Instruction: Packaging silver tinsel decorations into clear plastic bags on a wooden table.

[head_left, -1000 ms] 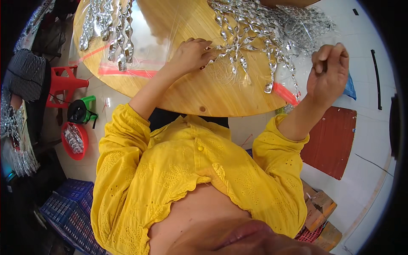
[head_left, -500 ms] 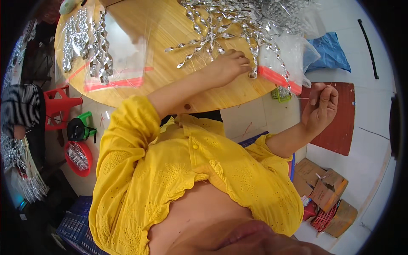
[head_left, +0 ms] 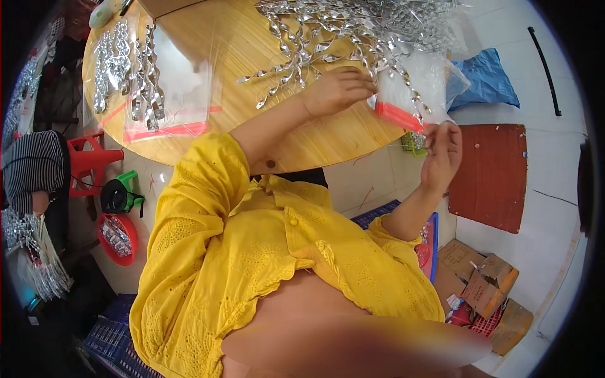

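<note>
Silver twisted foil strips (head_left: 305, 47) lie in a tangled heap over the far right of the round wooden table (head_left: 246, 82). My left hand (head_left: 340, 90) is at the near side of this heap, its fingers bent and closed at a foil strip; the fingertips are partly hidden. Off the table's right edge, my right hand (head_left: 443, 154) is raised with thumb and fingers pinched together beside the lower end of another strand. The thin thread it pinches is barely visible now. Clear plastic bags with red edges (head_left: 400, 116) lie between the two hands.
More foil strips (head_left: 148, 82) rest on clear bags (head_left: 189, 94) at the table's left. A blue bag (head_left: 485, 79) and a reddish-brown board (head_left: 488, 176) are at the right, cardboard boxes (head_left: 488, 283) below. Left: a red stool (head_left: 91, 160), a red basin (head_left: 118, 239), and another person (head_left: 34, 167).
My right hand has moved left and in toward the strand's end, still pinched. The left hand has shifted slightly up with its strip. The strips have moved slightly.
</note>
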Motion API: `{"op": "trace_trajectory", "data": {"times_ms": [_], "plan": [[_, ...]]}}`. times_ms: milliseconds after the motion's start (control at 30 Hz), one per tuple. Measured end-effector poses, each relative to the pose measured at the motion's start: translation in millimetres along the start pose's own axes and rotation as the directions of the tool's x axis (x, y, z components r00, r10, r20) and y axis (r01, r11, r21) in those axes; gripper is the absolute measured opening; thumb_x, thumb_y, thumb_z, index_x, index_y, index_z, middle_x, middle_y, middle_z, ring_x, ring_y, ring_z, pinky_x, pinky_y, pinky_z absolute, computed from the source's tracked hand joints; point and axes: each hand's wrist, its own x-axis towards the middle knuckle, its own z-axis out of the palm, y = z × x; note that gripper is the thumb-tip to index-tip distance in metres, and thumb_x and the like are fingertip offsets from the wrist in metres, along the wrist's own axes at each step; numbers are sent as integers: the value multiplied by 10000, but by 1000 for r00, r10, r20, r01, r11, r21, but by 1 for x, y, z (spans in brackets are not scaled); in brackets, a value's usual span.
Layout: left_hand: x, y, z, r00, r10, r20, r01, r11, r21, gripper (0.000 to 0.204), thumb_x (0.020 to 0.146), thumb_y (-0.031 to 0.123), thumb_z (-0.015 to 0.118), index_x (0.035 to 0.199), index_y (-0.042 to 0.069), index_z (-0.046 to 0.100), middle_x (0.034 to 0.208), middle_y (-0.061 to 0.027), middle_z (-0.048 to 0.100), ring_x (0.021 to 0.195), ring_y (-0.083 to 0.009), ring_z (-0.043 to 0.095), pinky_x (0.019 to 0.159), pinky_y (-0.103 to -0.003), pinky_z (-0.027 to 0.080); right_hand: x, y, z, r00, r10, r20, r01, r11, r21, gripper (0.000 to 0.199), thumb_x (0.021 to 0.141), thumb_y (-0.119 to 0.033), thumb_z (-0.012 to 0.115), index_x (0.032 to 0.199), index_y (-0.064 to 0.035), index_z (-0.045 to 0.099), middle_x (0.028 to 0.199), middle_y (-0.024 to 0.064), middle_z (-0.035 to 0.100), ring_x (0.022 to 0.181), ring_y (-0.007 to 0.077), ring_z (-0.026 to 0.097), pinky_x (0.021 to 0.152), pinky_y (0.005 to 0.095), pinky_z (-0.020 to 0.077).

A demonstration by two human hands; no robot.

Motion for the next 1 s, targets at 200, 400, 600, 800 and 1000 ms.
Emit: {"op": "trace_trajectory", "data": {"times_ms": [200, 400, 600, 800, 1000], "plan": [[28, 20, -53, 811, -201, -549, 131, 978, -164, 247, 704, -82, 552, 903, 62, 525, 909, -48, 607, 886, -218, 573, 801, -322, 428, 9, 35, 18, 991, 123, 45, -121, 992, -39, 101, 840, -135, 493, 886, -45, 482, 787, 65, 592, 579, 48, 452, 481, 162, 315], [29, 32, -111, 358, -393, -847, -82, 890, -448, 197, 793, -40, 486, 976, -3, 424, 919, -156, 574, 774, -170, 583, 661, -230, 470, 14, 75, 41, 967, 245, 63, -249, 967, 52, 113, 834, -143, 507, 875, -39, 495, 823, 65, 601, 604, 53, 481, 503, 164, 346], [-4, 73, -231, 244, -364, -899, -37, 923, -383, 63, 828, 30, 453, 872, -10, 474, 858, -170, 576, 738, -210, 573, 582, -250, 466, 10, 64, 60, 973, 213, 85, -216, 976, 17, 122, 825, -137, 524, 859, -20, 524, 799, 57, 589, 596, 55, 487, 492, 166, 344], [-78, 93, -186, 214, -971, -104, 740, 231, -631, 164, 784, 122, 568, 896, 14, 622, 798, -18, 601, 540, -19, 413, 441, -148, 298, -11, 34, 120, 907, 246, 341, -281, 958, 56, 131, 792, -91, 564, 871, 11, 548, 739, 63, 583, 548, 59, 474, 448, 160, 326], [-108, 91, -146, 77, -981, 177, 381, -135, -915, 280, 812, 244, 546, 954, 9, 600, 808, -4, 573, 605, -40, 420, 489, -155, 327, -32, 28, 176, 870, 225, 439, -269, 962, 39, 111, 764, -61, 592, 845, 14, 586, 679, 49, 582, 521, 52, 469, 450, 156, 343]]}}
